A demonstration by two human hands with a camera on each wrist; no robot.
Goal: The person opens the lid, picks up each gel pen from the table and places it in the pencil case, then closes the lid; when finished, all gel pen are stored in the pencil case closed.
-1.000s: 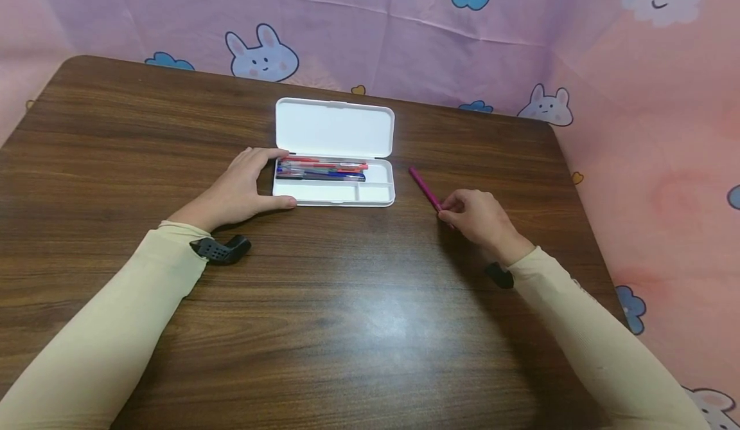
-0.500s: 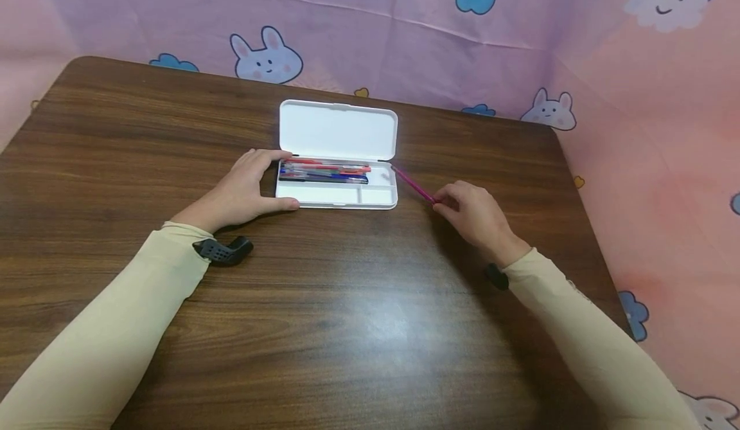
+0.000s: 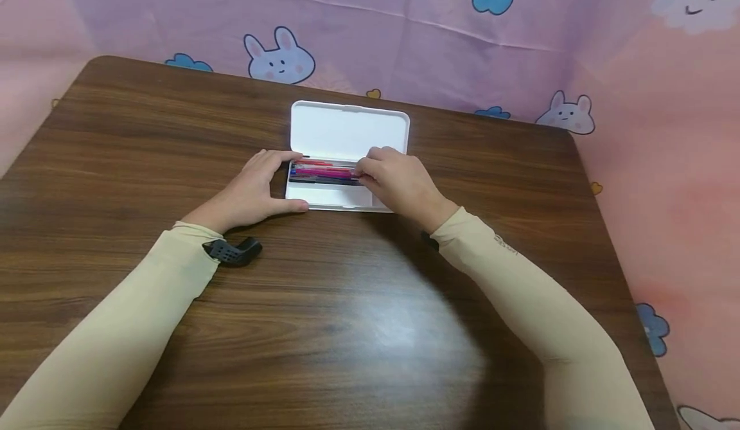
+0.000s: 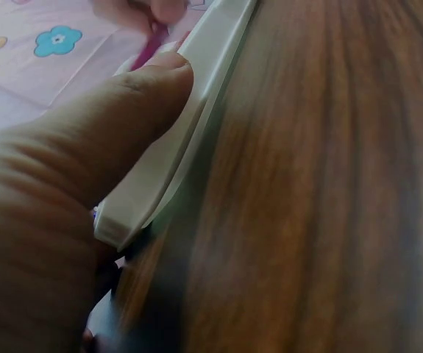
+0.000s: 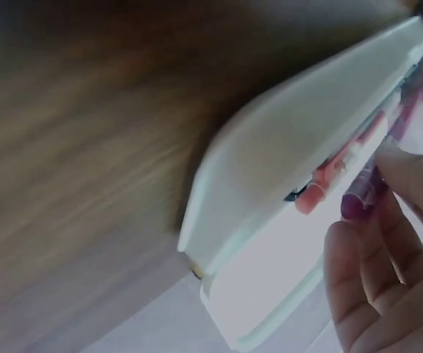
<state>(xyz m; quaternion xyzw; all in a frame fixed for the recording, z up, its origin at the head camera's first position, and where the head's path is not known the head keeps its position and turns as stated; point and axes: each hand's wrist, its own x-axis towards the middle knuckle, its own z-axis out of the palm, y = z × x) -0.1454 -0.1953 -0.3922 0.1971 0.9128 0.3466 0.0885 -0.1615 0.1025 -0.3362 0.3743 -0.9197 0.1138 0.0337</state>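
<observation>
A white pencil case [image 3: 329, 197] lies on the table with its lid [image 3: 350, 128] raised at the back. Across its left end my left hand [image 3: 248, 189] holds it, thumb on the front edge and fingers at the back corner. The left wrist view has that thumb [image 4: 123, 121] against the case's rim. My right hand [image 3: 401, 182] is over the case's right part and pinches a magenta pen [image 5: 364, 193] by one end. The pen lies along or just above several red, blue and dark pens [image 3: 309, 163] in the long compartment; whether it touches them I cannot tell.
The brown wooden table [image 3: 324, 327] extends around the case on every side. Behind it and to the right hangs a pink and lilac cloth [image 3: 358, 25] printed with rabbits, clouds and flowers.
My right hand has carried the magenta pen from the table on the right leftward into the case, turning it in line with the other pens. The left hand has stayed on the case.
</observation>
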